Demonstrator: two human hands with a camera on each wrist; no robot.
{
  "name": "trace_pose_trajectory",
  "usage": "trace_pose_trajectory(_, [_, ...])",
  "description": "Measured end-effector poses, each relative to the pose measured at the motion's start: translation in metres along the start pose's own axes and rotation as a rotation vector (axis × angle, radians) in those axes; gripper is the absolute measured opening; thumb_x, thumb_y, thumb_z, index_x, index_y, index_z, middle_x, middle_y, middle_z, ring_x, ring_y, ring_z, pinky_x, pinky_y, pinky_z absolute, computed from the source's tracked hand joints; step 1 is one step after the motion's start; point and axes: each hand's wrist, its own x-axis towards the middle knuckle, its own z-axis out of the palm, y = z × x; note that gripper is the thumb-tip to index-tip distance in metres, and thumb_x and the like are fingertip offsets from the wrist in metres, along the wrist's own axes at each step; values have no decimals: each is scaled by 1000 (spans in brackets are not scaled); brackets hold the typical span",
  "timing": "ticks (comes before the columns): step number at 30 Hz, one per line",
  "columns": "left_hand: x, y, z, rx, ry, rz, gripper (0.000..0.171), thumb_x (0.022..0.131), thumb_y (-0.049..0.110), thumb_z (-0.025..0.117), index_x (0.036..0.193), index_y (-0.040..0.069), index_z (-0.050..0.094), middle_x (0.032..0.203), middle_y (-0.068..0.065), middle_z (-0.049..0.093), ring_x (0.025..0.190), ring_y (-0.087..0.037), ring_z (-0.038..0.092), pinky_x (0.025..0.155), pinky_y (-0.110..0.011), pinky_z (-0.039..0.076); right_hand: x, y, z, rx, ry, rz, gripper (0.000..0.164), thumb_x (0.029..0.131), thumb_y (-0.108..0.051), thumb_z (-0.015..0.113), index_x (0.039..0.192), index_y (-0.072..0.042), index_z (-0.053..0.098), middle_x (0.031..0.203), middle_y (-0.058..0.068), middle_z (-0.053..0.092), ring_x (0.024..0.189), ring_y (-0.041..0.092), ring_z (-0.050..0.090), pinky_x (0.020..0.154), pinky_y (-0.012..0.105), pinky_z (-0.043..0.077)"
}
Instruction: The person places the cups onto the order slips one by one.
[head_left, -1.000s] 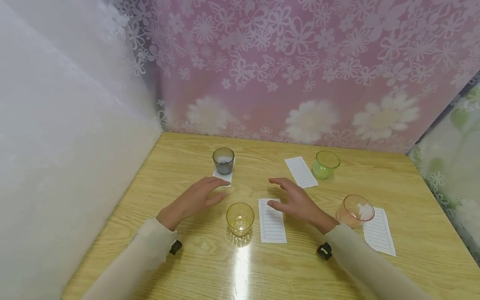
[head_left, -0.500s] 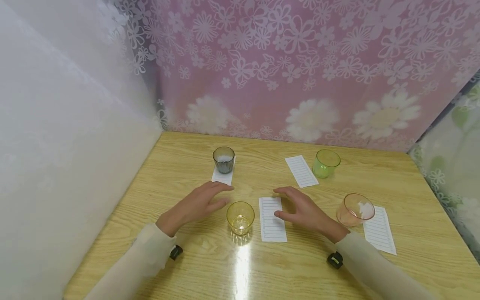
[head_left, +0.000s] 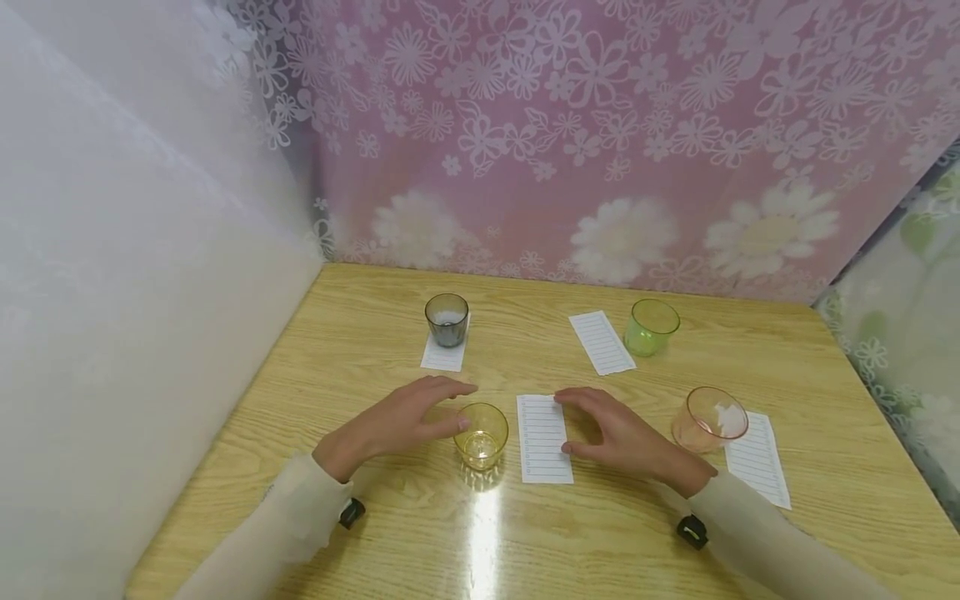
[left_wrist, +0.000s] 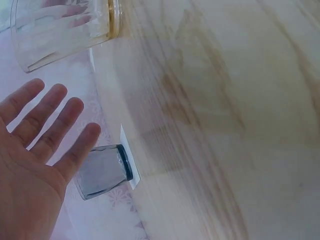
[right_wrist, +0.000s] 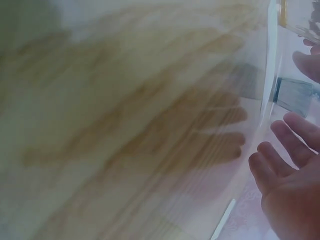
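A clear yellow cup (head_left: pixel 482 457) stands upright at the middle of the table. My left hand (head_left: pixel 397 423) is at its left, the thumb tip overlapping its rim in the head view. In the left wrist view, the fingers (left_wrist: pixel 47 120) are spread and extended, with a gap to the yellow cup (left_wrist: pixel 62 40). Just right of that cup lies a white lined paper slip (head_left: pixel 543 446). My right hand (head_left: pixel 618 437) is over the slip's right edge, fingers loosely bent and thumb apart. Nothing shows between the fingers (right_wrist: pixel 280 140) in the right wrist view.
A grey cup (head_left: pixel 447 327) sits on a paper slip (head_left: pixel 444 358) at the back left. Toward the back right is a green cup (head_left: pixel 651 332) beside another slip (head_left: pixel 602 343). An orange-pink cup (head_left: pixel 701 429) stands near the right forearm, by a further slip (head_left: pixel 759 467).
My left hand has moved right and toward me, up to the yellow cup. My right hand has shifted right and toward me, to the slip's right edge. Cups and slips stay put.
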Motion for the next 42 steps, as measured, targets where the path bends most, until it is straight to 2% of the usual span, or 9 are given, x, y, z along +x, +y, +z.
trace_pose_trajectory(4, [-1, 4, 3, -8, -15, -2, 69, 105, 57, 68, 164, 24, 51, 164, 3, 55, 145, -22, 57, 123, -54, 45, -3, 4, 0, 8, -25, 3, 75, 96, -33, 86, 158, -4, 55, 164, 15, 53, 153, 42, 48, 124, 65, 39])
trace_pose_trajectory(9, [-1, 8, 7, -12, -40, 6, 81, 99, 62, 73, 167, 26, 47, 163, 5, 56, 148, -20, 54, 124, -54, 44, -4, 8, 1, -9, -48, -27, 81, 96, -37, 86, 161, -4, 52, 166, 15, 50, 155, 42, 45, 124, 65, 38])
trace_pose_trajectory(14, [0, 6, 11, -20, -63, 14, 86, 95, 62, 78, 167, 27, 46, 163, 6, 56, 151, -19, 51, 126, -52, 43, -5, 9, 2, -46, -59, -73, 80, 96, -37, 87, 159, -2, 53, 167, 15, 50, 155, 44, 43, 123, 66, 38])
trace_pose_trajectory(21, [1, 4, 16, -29, -69, 32, 93, 92, 64, 81, 168, 23, 45, 162, 6, 57, 154, -20, 49, 126, -53, 43, -8, 6, 1, -83, -82, -92, 77, 97, -39, 84, 158, -2, 55, 169, 13, 49, 158, 48, 37, 124, 69, 37])
trace_pose_trajectory(27, [1, 3, 18, -37, -61, 26, 92, 91, 61, 84, 167, 27, 45, 161, 7, 57, 154, -19, 49, 126, -50, 44, -9, 5, 1, -105, -76, -107, 75, 98, -39, 84, 157, -2, 57, 168, 12, 50, 158, 47, 38, 122, 68, 40])
trace_pose_trajectory(35, [2, 4, 20, -60, -41, 23, 89, 91, 54, 87, 164, 21, 49, 156, 7, 60, 141, -19, 60, 118, -46, 52, -8, 4, 4, -107, -89, -80, 77, 98, -42, 84, 158, -2, 56, 169, 11, 50, 160, 47, 36, 123, 67, 38])
trace_pose_trajectory(42, [2, 8, 19, -77, -17, 16, 87, 92, 52, 87, 163, 21, 49, 156, 5, 60, 135, -21, 63, 113, -49, 55, -9, 2, 7, -119, -69, -88, 77, 95, -39, 86, 156, 0, 58, 167, 12, 52, 158, 48, 38, 123, 67, 40])
